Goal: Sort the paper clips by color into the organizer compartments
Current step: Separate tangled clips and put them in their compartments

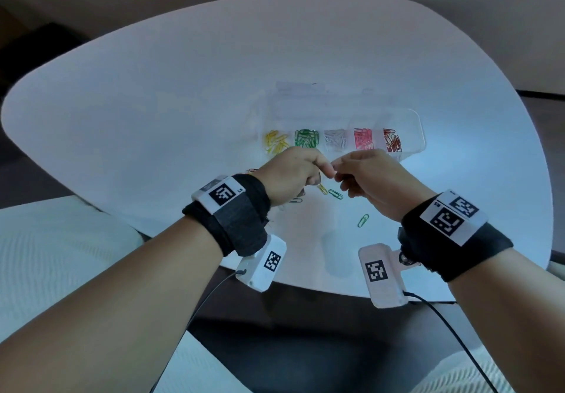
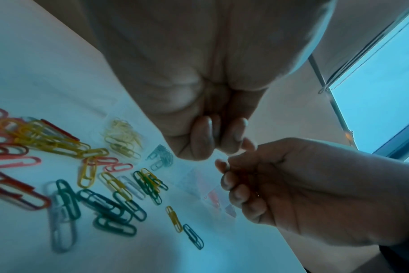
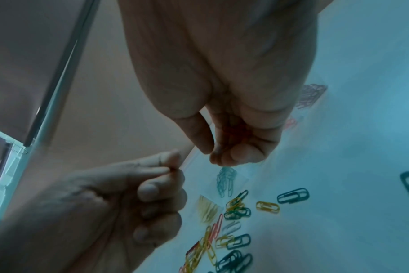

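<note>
A clear organizer (image 1: 411, 120) holds yellow (image 1: 276, 142), green (image 1: 306, 139), white (image 1: 335, 139), pink (image 1: 363, 139) and red clips (image 1: 392, 141) in separate compartments. Just in front of it both hands hover above the table, fingertips nearly touching. My right hand (image 1: 339, 175) is cupped around a small bunch of red clips (image 3: 234, 131). My left hand (image 1: 324, 169) is curled, thumb pressed to forefinger (image 3: 173, 168), with a reddish sliver pinched there. Loose mixed clips (image 2: 105, 184) lie on the table under and left of the left hand.
The round white table (image 1: 183, 102) has single clips near its front: yellow (image 1: 322, 188), green (image 1: 335, 194) and another green (image 1: 363, 220). The organizer's open lid (image 1: 305, 93) lies behind the compartments. A window (image 2: 385, 92) is off to the side.
</note>
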`<state>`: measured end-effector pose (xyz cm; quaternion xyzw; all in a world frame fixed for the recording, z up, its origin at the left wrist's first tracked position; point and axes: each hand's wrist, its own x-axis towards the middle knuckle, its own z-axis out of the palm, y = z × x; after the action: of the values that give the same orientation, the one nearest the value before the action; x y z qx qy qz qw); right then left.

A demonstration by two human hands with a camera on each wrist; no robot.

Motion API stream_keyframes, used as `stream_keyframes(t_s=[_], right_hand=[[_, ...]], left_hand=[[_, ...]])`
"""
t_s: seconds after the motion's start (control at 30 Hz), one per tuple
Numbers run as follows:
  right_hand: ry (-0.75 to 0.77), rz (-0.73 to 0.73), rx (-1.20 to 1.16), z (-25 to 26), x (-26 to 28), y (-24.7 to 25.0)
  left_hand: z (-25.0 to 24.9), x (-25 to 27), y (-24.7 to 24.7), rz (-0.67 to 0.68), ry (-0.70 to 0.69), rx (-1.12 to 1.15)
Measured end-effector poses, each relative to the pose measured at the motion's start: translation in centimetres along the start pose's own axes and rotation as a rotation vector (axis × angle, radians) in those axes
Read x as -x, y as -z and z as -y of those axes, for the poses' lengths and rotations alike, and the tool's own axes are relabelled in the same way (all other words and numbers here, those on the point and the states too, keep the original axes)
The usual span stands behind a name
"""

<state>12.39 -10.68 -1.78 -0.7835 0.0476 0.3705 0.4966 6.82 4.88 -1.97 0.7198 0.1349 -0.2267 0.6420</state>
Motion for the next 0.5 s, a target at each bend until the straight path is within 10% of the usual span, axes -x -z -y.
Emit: stream_keyframes(t_s=[0.5], right_hand=[[-0.083,-0.058,-0.977,1.4,0.5,3.8]], left_hand=[[-1.9,-1.8,-0.7,-0.158,-0.048,0.067]])
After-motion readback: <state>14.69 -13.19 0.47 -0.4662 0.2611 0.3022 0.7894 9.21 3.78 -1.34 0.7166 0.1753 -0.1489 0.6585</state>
